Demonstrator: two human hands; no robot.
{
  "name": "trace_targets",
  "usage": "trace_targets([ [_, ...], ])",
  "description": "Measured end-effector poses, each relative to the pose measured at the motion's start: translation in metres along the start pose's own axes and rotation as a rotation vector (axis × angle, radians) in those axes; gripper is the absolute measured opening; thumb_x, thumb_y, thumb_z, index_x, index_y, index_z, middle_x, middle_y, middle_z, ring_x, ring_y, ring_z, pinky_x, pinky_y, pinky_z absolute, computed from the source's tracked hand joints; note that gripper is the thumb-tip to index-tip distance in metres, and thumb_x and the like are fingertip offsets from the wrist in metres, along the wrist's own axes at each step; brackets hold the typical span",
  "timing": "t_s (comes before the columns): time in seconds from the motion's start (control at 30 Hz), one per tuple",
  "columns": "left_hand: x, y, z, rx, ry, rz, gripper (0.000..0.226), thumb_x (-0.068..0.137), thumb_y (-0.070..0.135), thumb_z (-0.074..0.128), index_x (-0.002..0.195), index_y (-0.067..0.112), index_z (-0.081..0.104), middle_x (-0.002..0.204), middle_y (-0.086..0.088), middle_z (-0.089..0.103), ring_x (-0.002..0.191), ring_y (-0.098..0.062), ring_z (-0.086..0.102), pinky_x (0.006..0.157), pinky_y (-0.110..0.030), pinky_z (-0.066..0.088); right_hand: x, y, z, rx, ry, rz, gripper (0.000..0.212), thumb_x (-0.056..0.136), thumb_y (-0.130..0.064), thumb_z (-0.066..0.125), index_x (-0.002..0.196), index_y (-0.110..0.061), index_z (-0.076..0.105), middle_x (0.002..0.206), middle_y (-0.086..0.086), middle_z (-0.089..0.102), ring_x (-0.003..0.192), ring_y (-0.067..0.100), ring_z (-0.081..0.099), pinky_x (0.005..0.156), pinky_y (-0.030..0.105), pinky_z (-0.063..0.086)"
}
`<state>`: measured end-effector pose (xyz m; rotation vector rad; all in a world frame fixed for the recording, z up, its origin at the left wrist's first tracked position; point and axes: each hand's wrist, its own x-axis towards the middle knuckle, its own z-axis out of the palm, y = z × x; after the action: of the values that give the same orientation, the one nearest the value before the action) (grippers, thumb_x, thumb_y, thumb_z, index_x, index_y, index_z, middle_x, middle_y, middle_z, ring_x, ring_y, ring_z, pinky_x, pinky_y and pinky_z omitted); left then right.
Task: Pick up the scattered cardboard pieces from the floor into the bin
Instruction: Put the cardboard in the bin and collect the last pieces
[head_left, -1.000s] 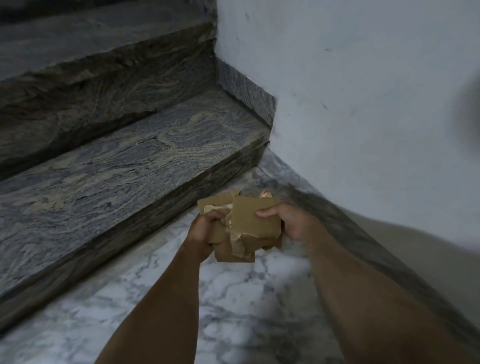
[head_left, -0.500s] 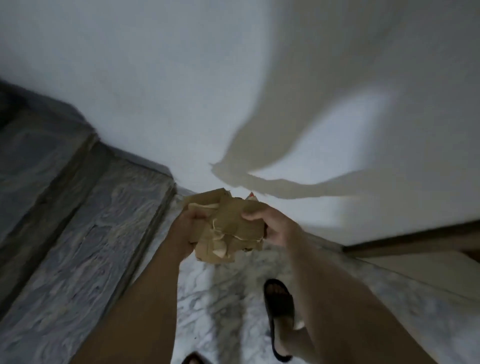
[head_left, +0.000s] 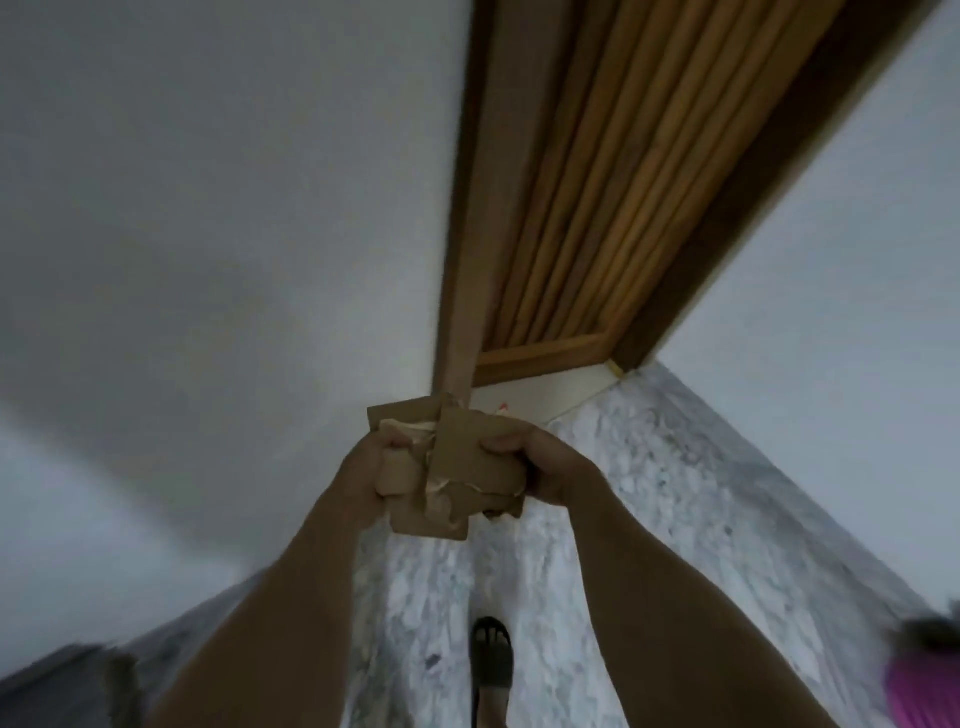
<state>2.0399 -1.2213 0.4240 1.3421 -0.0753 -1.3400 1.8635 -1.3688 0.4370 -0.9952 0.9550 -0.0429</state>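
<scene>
A stack of torn brown cardboard pieces (head_left: 457, 457) is held in front of me at chest height, over the marble floor. My left hand (head_left: 366, 467) grips the stack's left side with the thumb on top. My right hand (head_left: 540, 467) clamps its right side, fingers curled over the top sheet. A small red-and-white scrap peeks out behind the stack near my right hand. No bin is clearly in view.
A wooden door (head_left: 587, 208) in a dark frame stands straight ahead. White walls (head_left: 208, 234) flank it. The white-grey marble floor (head_left: 649, 493) runs toward the door. My sandalled foot (head_left: 491, 660) is below the hands. A blurred pink-and-dark object (head_left: 924, 675) shows at the lower right edge.
The view has swung right, from the grey stone stairs past the white wall to the wooden door. Both hands keep the same hold on the cardboard stack.
</scene>
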Motion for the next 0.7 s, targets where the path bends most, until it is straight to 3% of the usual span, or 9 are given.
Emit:
trace_targets([
  [0.13,-0.007,-0.003,0.112,0.121,-0.111,-0.072,0.042,0.079,0.02,0.059,0.116,0.002,0.063,0.092,-0.018,0.066,0.076,-0.028,0.061,0.067,-0.034,0.049,-0.088,-0.001,-0.084,0.185,0.154,-0.047,0.055,0.08,-0.011,0.079,0.132,-0.006,0.061,0.126,0.022,0.067,0.116,0.043,0.063,0.093,0.055,0.055],
  [0.23,-0.012,-0.021,0.209,0.236,-0.189,-0.102,0.021,0.088,0.017,0.054,0.104,0.007,0.064,0.083,-0.014,0.065,0.075,-0.029,0.06,0.068,-0.035,0.048,-0.154,0.011,-0.152,0.308,0.329,-0.05,0.057,0.077,-0.011,0.081,0.13,-0.01,0.062,0.125,0.015,0.069,0.118,0.036,0.064,0.104,0.047,0.051],
  [0.3,-0.015,-0.042,0.276,0.325,-0.285,-0.12,0.02,0.091,0.018,0.053,0.105,0.009,0.063,0.081,-0.013,0.066,0.072,-0.029,0.06,0.065,-0.034,0.048,-0.198,0.025,-0.2,0.383,0.413,-0.094,0.059,0.075,-0.008,0.081,0.131,-0.011,0.061,0.125,0.013,0.069,0.119,0.033,0.064,0.109,0.046,0.047],
  [0.4,-0.028,-0.084,0.376,0.441,-0.434,-0.148,0.02,0.095,0.015,0.047,0.097,0.005,0.063,0.067,-0.01,0.069,0.056,-0.021,0.065,0.052,-0.025,0.05,-0.269,0.056,-0.27,0.49,0.509,-0.178,0.05,0.083,-0.003,0.073,0.131,-0.008,0.06,0.122,0.015,0.069,0.117,0.033,0.065,0.108,0.045,0.047],
  [0.5,-0.047,-0.14,0.471,0.535,-0.557,-0.209,0.023,0.091,0.021,0.052,0.098,0.004,0.065,0.097,-0.019,0.065,0.072,-0.027,0.064,0.07,-0.031,0.049,-0.338,0.094,-0.337,0.586,0.625,-0.223,0.054,0.08,-0.001,0.073,0.132,-0.007,0.06,0.123,0.017,0.07,0.113,0.033,0.067,0.104,0.045,0.051],
  [0.6,-0.07,-0.2,0.559,0.592,-0.612,-0.261,0.014,0.09,0.019,0.055,0.093,0.01,0.065,0.086,-0.016,0.066,0.074,-0.029,0.062,0.07,-0.033,0.048,-0.403,0.135,-0.41,0.667,0.726,-0.246,0.048,0.082,0.002,0.07,0.129,-0.005,0.061,0.117,0.017,0.072,0.105,0.034,0.07,0.092,0.042,0.057],
  [0.7,-0.092,-0.264,0.646,0.645,-0.682,-0.316,0.025,0.084,0.019,0.06,0.108,0.012,0.066,0.096,-0.016,0.069,0.086,-0.031,0.066,0.079,-0.039,0.051,-0.466,0.174,-0.48,0.698,0.796,-0.241,0.042,0.084,0.0,0.069,0.126,-0.002,0.064,0.12,0.019,0.071,0.109,0.034,0.068,0.098,0.044,0.053],
])
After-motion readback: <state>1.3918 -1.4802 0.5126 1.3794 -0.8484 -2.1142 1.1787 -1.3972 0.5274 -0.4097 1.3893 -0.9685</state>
